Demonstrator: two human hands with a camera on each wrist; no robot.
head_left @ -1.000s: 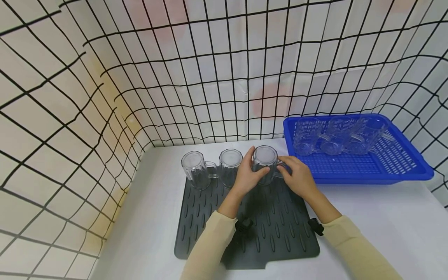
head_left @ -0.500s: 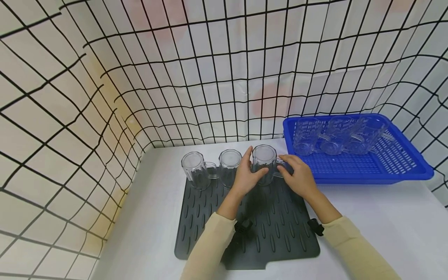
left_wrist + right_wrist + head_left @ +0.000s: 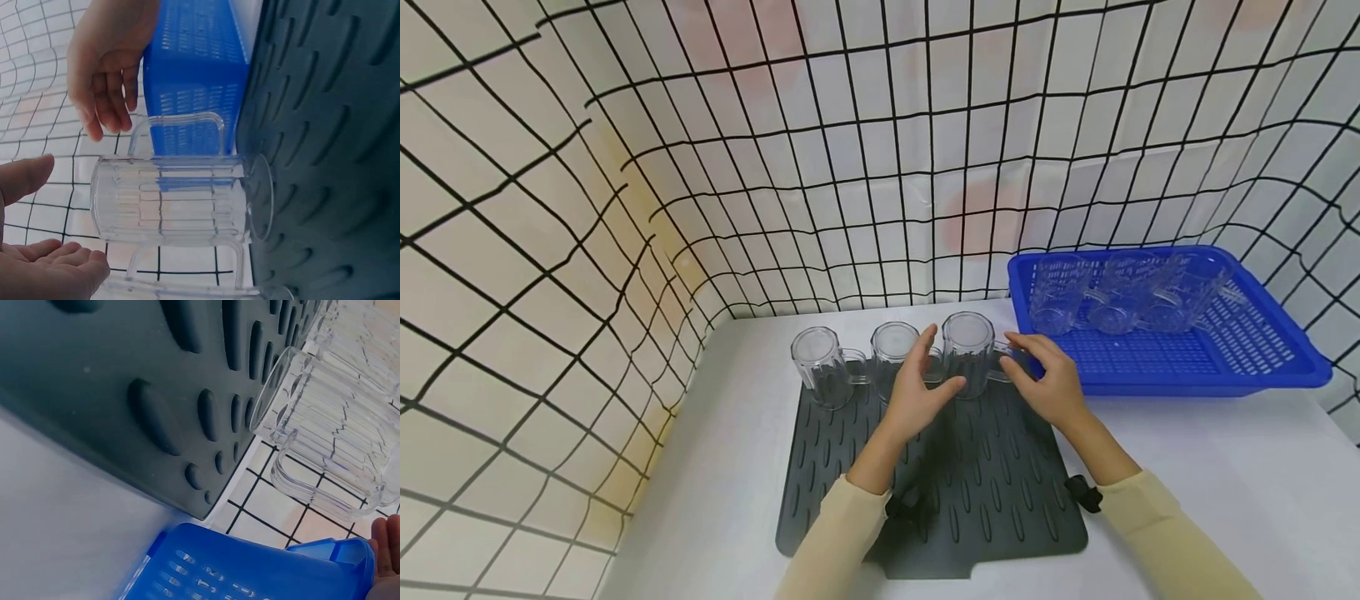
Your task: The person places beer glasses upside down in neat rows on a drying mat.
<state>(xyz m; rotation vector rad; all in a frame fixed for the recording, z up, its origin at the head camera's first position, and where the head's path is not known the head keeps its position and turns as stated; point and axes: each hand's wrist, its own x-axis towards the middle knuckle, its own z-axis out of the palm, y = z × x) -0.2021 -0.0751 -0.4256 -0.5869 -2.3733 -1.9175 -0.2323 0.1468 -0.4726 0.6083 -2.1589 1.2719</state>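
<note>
At far edge of dark ribbed mat point(image 3: 992, 492), from left: left glass mug point(image 3: 822, 367), upside down, handle pointing right. Next, middle glass mug point(image 3: 891, 340), also inverted, partly hidden behind left hand point(image 3: 917, 396): thumb and fingers spread apart, near but clear of right glass mug point(image 3: 970, 354), likewise inverted on mat. Just beside its handle, apart from it: right hand point(image 3: 1051, 383), fingers loosely bent, thumb parted. Farther right on white desk point(image 3: 1240, 467): blue basket point(image 3: 1150, 388) containing clear mugs point(image 3: 1116, 312).

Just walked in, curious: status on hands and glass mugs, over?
Left hand, right hand: gripping nothing, flanking a glass mug. Mug inverted on grey mat. Blue basket alongside, seemingly not obstructing.
</note>
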